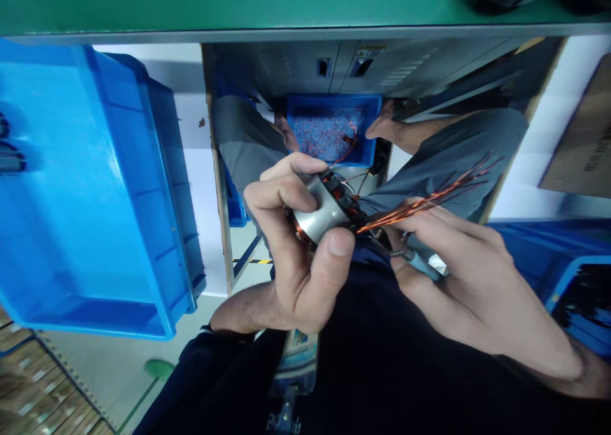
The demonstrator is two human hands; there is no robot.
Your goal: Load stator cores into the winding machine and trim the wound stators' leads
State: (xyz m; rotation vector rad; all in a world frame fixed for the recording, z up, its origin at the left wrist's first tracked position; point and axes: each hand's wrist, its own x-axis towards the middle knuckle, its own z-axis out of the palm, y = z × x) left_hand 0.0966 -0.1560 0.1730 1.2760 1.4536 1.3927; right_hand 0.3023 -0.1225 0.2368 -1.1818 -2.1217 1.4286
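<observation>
My left hand (296,244) is wrapped round a motor stator (322,212), a silvery metal cylinder with copper windings and black insulation at its ends. A bundle of copper wires (420,202) fans out from its right end, up and to the right. My right hand (472,282) is closed on a small hand tool with light blue handles (420,263), probably cutters or pliers. The tool's metal head lies beside the base of the wires, partly hidden by fingers. Whether its jaws touch the wire I cannot tell.
Under the bench, a blue bin (329,135) between the feet holds many wire scraps. A large blue crate (90,199) stands at left. Another blue crate (573,256) with dark parts is at right. The green bench edge (238,8) runs across the top.
</observation>
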